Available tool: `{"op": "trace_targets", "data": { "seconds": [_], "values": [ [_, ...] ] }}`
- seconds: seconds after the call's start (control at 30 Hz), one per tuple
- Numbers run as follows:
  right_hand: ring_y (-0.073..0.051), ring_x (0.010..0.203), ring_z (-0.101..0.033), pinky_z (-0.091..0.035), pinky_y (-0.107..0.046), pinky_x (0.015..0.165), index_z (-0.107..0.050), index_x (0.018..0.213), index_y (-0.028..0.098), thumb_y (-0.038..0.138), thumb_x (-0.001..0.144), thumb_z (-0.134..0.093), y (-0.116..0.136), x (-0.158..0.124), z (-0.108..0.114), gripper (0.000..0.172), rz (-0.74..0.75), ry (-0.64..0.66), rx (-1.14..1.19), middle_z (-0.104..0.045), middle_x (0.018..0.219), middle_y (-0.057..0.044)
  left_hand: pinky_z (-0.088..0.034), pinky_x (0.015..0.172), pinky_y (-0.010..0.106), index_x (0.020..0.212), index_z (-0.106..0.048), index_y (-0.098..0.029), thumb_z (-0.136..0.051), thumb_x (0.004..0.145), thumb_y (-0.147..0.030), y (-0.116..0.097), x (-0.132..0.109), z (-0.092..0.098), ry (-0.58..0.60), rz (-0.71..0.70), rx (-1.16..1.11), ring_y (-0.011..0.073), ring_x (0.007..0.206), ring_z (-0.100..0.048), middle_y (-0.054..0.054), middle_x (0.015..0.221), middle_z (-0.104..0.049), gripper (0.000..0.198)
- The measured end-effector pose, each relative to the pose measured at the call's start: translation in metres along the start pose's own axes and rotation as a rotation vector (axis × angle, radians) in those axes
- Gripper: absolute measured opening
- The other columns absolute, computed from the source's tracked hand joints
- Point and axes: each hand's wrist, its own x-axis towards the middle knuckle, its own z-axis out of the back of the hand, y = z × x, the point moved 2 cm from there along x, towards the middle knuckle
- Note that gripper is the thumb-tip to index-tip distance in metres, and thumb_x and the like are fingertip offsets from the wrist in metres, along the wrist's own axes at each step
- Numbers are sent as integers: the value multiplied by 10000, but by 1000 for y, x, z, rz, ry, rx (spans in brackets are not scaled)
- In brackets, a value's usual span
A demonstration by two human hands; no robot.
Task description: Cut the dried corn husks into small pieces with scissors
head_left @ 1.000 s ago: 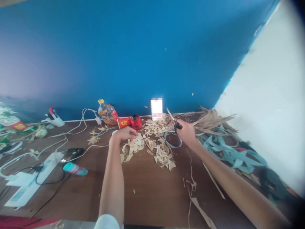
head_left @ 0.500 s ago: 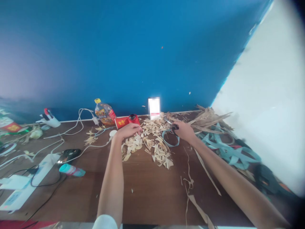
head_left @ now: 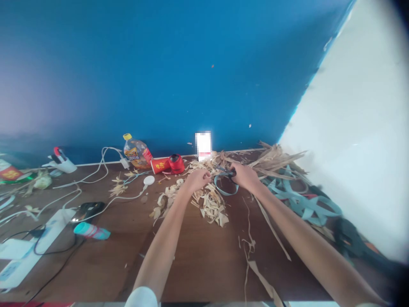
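My right hand [head_left: 245,175] grips a pair of scissors [head_left: 227,172] by the dark handles, blades pointing left over the pile. Close to the blade tips is my left hand [head_left: 198,180], its fingers pinched together; whatever lies between them is too small to name. Under and around both hands spread pale dried husk scraps [head_left: 213,207], with a second cluster of rounder pieces [head_left: 164,200] beside my left wrist. A loop of light blue ribbon [head_left: 226,192] hangs or lies just below the scissors.
A bundle of dried husks [head_left: 277,160] and tangled blue ribbon [head_left: 311,207] lie at right. Leftward are a red paper cup [head_left: 159,165], a red tape roll [head_left: 176,164], a plastic bottle [head_left: 137,153], a white charging disc [head_left: 148,181], cables, a teal roll [head_left: 92,230] and a power strip [head_left: 40,247].
My left hand has moved right, from the rounder pieces to near the scissor tips. My right hand still holds the scissors in about the same place. The view has shifted slightly.
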Motion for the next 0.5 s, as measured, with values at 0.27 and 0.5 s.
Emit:
{"op": "trace_targets", "data": {
  "seconds": [0.27, 0.5],
  "values": [
    [-274, 833, -633, -406, -306, 623, -553, 1198, 229, 274, 721, -569, -6, 0, 23, 480, -115, -46, 72, -689, 945, -103, -427, 755, 292, 888, -650, -212, -665, 720, -283, -11, 22, -13, -19, 93, 336, 212, 780, -596, 44, 793, -646, 183],
    [-305, 881, -622, -428, -347, 665, -610, 1122, 257, 347, 762, -537, -33, 6, 53, 378, -246, -118, 30, -677, 1018, -110, -454, 753, 315, 1030, -607, -217, -408, 900, -304, -34, 30, -36, -125, 28, 448, 219, 888, -600, 82, 1005, -646, 253]
  ]
}}
